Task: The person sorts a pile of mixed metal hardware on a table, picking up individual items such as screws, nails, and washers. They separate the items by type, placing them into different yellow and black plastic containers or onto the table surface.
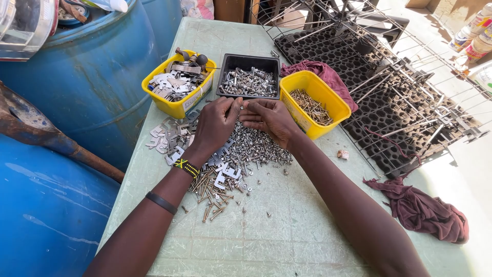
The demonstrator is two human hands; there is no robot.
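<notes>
My left hand [216, 123] and my right hand [270, 119] meet fingertip to fingertip over a heap of small silver screws and nuts [256, 146] on a pale green table [287, 225]. The fingers pinch together on a tiny metal piece, too small to tell which hand grips it. Flat metal brackets [166, 136] lie left of the heap, and loose screws [212, 197] spread toward me. Just beyond the hands stands a black tray [249, 82] of silver fasteners.
A yellow tub of brackets [177, 84] sits at the back left, a yellow tub of screws [312, 102] at the back right. A black grid mat with wire racks [389, 87] covers the right side. Maroon rags [423, 210] lie near. Blue barrels [87, 82] stand left.
</notes>
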